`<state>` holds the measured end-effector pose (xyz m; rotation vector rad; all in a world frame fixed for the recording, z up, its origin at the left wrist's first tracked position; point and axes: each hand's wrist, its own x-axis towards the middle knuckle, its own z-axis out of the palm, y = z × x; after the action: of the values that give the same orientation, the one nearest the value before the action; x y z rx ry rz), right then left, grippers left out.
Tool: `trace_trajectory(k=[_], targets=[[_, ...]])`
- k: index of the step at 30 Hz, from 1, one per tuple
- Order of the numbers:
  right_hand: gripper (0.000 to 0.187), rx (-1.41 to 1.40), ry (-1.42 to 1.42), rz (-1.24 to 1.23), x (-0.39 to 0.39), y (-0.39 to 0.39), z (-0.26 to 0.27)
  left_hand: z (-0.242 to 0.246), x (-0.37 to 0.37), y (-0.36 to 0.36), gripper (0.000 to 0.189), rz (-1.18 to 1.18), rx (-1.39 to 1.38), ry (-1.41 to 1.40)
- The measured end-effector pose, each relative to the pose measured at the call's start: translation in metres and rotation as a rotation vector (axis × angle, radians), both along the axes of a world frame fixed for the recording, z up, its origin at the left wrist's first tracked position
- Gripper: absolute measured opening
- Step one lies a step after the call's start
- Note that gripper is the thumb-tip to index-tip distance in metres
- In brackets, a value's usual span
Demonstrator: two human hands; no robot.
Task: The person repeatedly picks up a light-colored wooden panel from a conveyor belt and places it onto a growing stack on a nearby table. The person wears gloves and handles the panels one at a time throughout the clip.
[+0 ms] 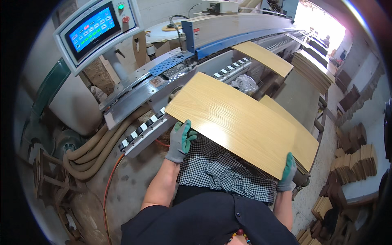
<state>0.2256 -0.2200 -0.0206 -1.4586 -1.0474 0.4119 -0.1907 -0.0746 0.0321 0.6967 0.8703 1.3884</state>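
A rectangular wood-grain panel lies across the front of my body, its glossy face up. My left hand, in a grey and green work glove, holds its near edge towards the left end. At the panel's right end, my right hand, gloved alike, grips the near corner. Both thumbs and fingers are partly hidden by the panel. Beneath and beyond its right end rests another such panel on a stack. A further panel lies by the machine's roller track, apart from the held one.
An edge-banding machine runs along the back, with a roller rail at its near end. A control screen stands upper left. Thick hoses and a red hose lie left. Panel stacks stand at the right.
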Motion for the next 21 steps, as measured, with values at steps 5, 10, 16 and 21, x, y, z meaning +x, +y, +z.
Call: trace_trajectory(k=[5, 10, 16, 21], targets=[[0.027, 0.268, -0.818, 0.211, -0.093, 0.04, 0.042, -0.001, -0.037, -0.009, 0.018, 0.048, 0.033, -0.068], [0.033, -0.291, 0.491, 0.86, -0.169, 0.044, 0.071, 0.001, -0.067, -0.038, 0.024, 0.129, 0.034, -0.075], [0.034, -0.363, 0.289, 1.035, -0.203, 0.056, 0.068, 0.001, -0.085, -0.071, 0.044, 0.216, 0.092, -0.021], [0.034, -0.231, 0.071, 1.04, -0.209, 0.055, 0.069, 0.0, -0.088, -0.067, 0.057, 0.399, 0.094, 0.108]])
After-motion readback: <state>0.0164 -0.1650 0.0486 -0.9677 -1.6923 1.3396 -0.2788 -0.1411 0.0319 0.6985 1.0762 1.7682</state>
